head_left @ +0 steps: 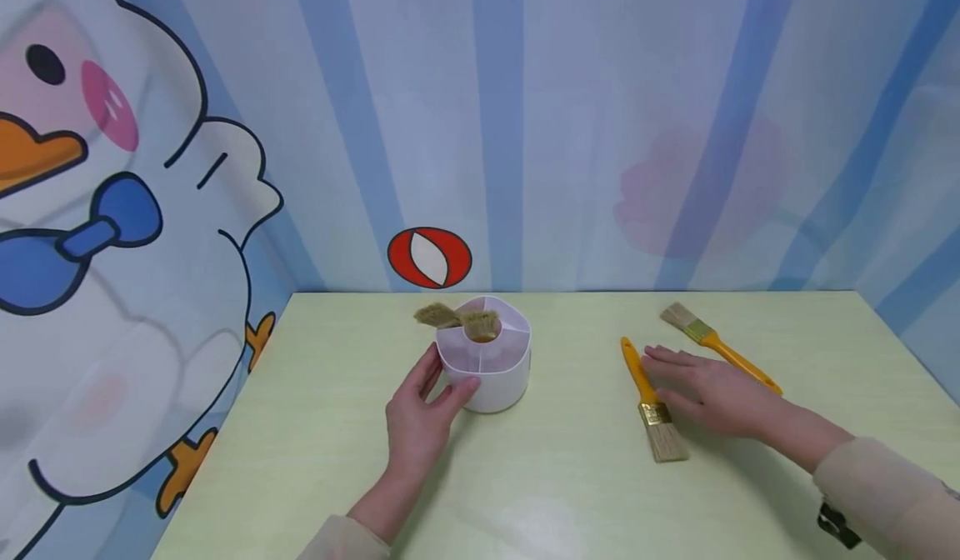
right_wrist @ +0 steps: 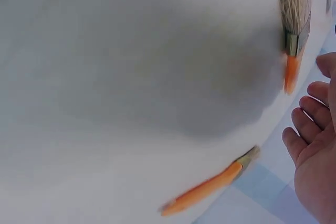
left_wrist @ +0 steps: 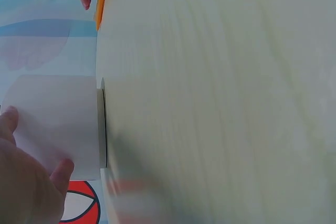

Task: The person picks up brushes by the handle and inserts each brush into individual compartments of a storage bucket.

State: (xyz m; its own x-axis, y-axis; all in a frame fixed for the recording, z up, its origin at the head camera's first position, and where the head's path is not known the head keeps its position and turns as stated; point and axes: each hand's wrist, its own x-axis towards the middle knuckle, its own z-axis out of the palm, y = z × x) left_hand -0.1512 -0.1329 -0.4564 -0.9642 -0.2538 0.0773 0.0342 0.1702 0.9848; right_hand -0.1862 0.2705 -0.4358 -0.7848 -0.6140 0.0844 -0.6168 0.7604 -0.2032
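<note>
My left hand (head_left: 423,418) grips the side of a white divided desk organizer (head_left: 498,389), thumb at its front and fingers at its left. Two paintbrushes stand in it bristles up: one brush (head_left: 480,325) shows at the round middle compartment, the other (head_left: 437,316) leans out to the left, its compartment unclear. My right hand (head_left: 720,389), fingers extended, hovers over the table between two yellow-handled paintbrushes. The nearer paintbrush (head_left: 654,414) lies with bristles toward me, just left of the hand. Behind the hand lies the farther paintbrush (head_left: 690,325), bristles pointing back left.
The pale table (head_left: 558,493) ends at a blue-striped backdrop (head_left: 555,127) along its back edge. A printed cartoon duck (head_left: 172,293) covers the left side of the backdrop. A dark strap piece (head_left: 836,525) hangs below the right sleeve (head_left: 885,485).
</note>
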